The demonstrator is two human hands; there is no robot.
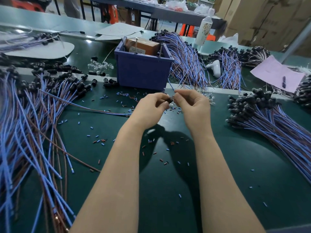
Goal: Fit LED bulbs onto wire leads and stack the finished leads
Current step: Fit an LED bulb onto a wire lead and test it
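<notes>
My left hand (152, 106) and my right hand (191, 105) meet above the green mat, in front of the blue bin. My left fingers pinch a small black socket (168, 100) at the end of a blue-and-brown wire lead (94, 109) that trails off to the left. My right fingertips pinch a clear LED bulb (173, 96) against the socket; a thin blue wire (170, 84) rises from that spot. Leads with black sockets (33, 105) sprawl at the left. A stack of leads with bulbs (262, 115) lies at the right. Loose clear bulbs (100, 65) lie behind the bin's left side.
A blue plastic bin (143, 71) holding a brown box stands straight ahead. More wire bundles (186, 59) lie behind and to its right, with a white bottle (204, 29) and pink paper (277, 73). Cut blue and brown insulation bits (101, 142) litter the mat.
</notes>
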